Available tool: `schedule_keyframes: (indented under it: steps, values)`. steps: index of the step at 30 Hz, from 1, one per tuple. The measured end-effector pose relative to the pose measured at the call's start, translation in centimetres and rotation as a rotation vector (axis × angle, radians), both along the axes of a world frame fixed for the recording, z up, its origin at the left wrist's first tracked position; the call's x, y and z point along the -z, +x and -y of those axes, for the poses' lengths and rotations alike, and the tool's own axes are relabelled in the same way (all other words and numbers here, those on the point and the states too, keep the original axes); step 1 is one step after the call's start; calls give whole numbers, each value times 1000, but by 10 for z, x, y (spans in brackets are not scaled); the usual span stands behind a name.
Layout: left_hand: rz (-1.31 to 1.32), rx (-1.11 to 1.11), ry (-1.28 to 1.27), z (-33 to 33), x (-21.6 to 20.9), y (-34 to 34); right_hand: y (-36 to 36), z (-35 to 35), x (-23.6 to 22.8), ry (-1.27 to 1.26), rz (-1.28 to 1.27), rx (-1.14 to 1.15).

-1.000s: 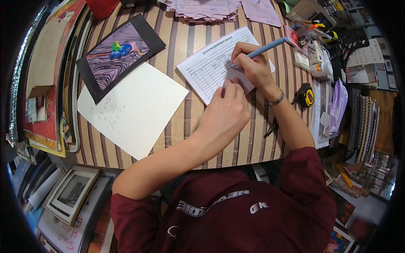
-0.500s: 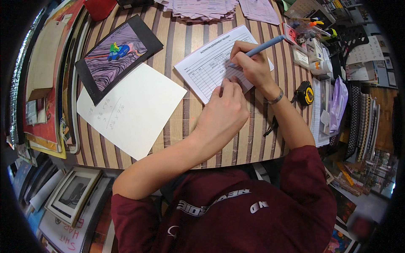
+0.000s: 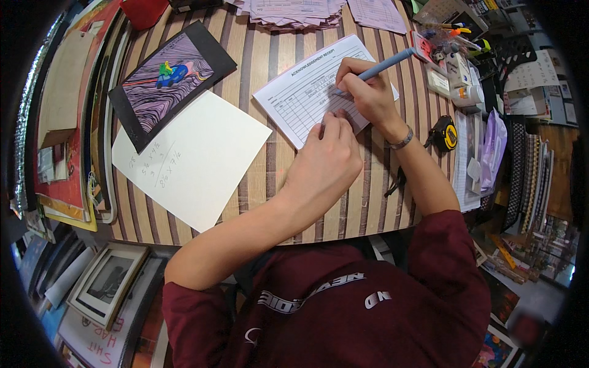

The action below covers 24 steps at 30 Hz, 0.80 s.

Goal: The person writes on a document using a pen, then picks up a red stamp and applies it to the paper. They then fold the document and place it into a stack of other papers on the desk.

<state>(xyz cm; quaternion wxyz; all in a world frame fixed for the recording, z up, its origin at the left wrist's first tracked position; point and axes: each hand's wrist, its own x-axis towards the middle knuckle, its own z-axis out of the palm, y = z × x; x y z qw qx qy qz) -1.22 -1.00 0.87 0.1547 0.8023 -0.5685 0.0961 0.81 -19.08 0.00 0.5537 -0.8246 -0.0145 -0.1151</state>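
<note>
A blue pen [image 3: 388, 64] is gripped in my right hand [image 3: 367, 98], its lower end down at a pad of receipt forms [image 3: 288, 98]. The form has printed lines, a grid and some handwriting in its upper half. My left hand [image 3: 333, 147] rests on the pad's near edge with curled fingers. A small dark thing shows by its fingertips, mostly hidden, and I cannot tell what it is. To the left lies a cream sheet [image 3: 208, 153] with handwritten figures. A dark-bordered picture of a blue car [image 3: 175, 75] overlaps its far corner.
A yellow-and-black tape measure [image 3: 443, 134] lies right of my right wrist. Pens and small boxes [image 3: 457, 67] crowd the far right, near a purple packet [image 3: 492, 150]. Pink paper stacks [image 3: 297, 13] sit at the far edge. Boards and frames [image 3: 61, 116] line the left.
My right hand and the pen have shifted very slightly over the form. My left hand stays in place on the pad.
</note>
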Motion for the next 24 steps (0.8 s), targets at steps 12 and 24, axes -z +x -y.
schedule_keyframes:
  steps: [12,24]
  values:
    - [32,-9,-6,0,0,0,1,4,6,-36,42,17]
    - [2,-11,1,-1,0,0,-1,5,1,65,-1,53]
